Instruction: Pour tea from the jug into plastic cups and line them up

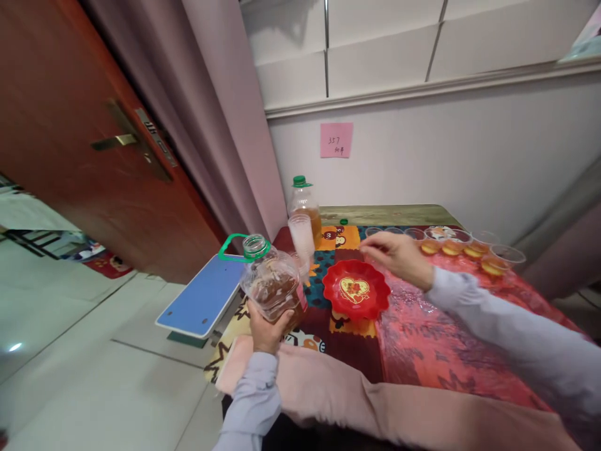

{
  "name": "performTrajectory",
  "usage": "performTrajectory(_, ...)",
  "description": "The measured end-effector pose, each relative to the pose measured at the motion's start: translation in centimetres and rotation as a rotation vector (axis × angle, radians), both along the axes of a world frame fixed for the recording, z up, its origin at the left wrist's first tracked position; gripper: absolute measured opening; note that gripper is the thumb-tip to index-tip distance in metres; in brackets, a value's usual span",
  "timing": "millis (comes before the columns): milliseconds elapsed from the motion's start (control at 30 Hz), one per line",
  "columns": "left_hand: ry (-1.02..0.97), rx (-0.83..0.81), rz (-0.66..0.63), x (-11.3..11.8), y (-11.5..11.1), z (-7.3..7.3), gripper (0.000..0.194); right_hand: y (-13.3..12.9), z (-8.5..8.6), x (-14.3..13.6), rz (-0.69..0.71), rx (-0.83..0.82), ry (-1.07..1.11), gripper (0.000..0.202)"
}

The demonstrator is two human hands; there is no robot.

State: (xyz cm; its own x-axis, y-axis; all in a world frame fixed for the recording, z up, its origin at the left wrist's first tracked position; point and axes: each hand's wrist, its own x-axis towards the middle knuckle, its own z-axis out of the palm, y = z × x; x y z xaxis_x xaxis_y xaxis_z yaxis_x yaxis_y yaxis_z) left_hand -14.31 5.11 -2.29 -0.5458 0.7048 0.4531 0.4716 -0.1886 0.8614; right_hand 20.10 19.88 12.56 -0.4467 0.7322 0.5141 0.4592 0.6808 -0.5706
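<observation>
My left hand [268, 327] is wrapped round the lower part of a large clear plastic bottle [275, 289] of amber-brown drink. The bottle is tilted, its mouth uncapped, with a green carrying handle [230, 248] at the neck. My right hand [399, 255] hovers beyond a red scalloped plate [331, 291], thumb and fingers pinched together; whether anything is between them I cannot make out. Close behind it stand clear plastic cups [501, 255], several with yellow drink in the bottom. The hand partly hides some of these cups.
A second bottle [312, 219] with a green cap stands at the back left, beside a stack of clear cups [301, 235]. A loose green cap [344, 221] lies near the wall. Left of the table is a blue board [204, 294]. Pink cloth [328, 369] covers the lap.
</observation>
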Motion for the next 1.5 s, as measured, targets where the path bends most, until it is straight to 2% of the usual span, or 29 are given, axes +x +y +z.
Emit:
performTrajectory(100,-0.065,-0.013,-0.048,0.2,0.0,0.2,0.105,-1.3,-0.9,-7.9,0.185,0.029,-0.155,0.017)
performTrajectory(167,-0.079,-0.007,-0.060,0.3,0.0,0.4,0.107,-1.3,-1.9,-11.6,0.172,0.038,-0.310,0.022)
performTrajectory(267,-0.071,0.003,-0.069,0.4,-0.1,0.7,0.108,-0.6,-3.0,-14.8,0.140,0.032,-0.490,0.030)
performTrajectory(367,-0.062,0.004,-0.090,0.4,-0.3,0.9,0.108,0.1,-3.7,-15.9,0.146,0.025,-0.539,0.020)
performTrajectory(533,-0.061,-0.009,-0.093,0.5,-0.5,0.9,0.108,0.7,-4.8,-16.0,0.173,0.041,-0.536,0.019)
performTrajectory(833,-0.102,0.025,-0.075,0.9,-0.3,0.5,0.106,1.5,-5.8,-16.4,0.134,0.073,-0.321,0.007)
performTrajectory(900,-0.095,0.015,-0.058,0.9,-0.3,0.4,0.106,1.5,-5.3,-16.3,0.119,0.077,-0.269,0.005)
performTrajectory(1000,-0.089,0.010,-0.061,0.8,-0.3,0.4,0.105,1.2,-3.4,-14.7,0.091,0.110,-0.153,0.007)
performTrajectory(1100,-0.092,0.021,-0.090,0.7,-0.2,0.4,0.107,0.7,-1.4,-11.1,0.032,0.174,-0.011,0.014)
performTrajectory(1167,-0.077,0.005,-0.074,0.6,-0.1,0.5,0.109,0.2,-1.0,-8.0,0.002,0.194,0.002,0.015)
performTrajectory(1233,-0.054,-0.020,-0.043,0.4,0.0,0.5,0.109,-0.4,-2.1,-5.0,-0.014,0.179,-0.048,0.015)
performTrajectory(1333,-0.037,-0.023,-0.024,0.4,0.2,0.6,0.105,-1.1,-5.5,-1.8,-0.033,0.101,-0.132,0.014)
performTrajectory(1433,-0.037,0.002,-0.029,0.4,0.3,0.8,0.102,-1.5,-9.0,-0.5,-0.045,0.023,-0.171,0.013)
performTrajectory(1500,-0.039,0.002,-0.025,0.5,0.3,0.8,0.101,-1.5,-10.5,-0.4,-0.044,-0.002,-0.184,0.011)
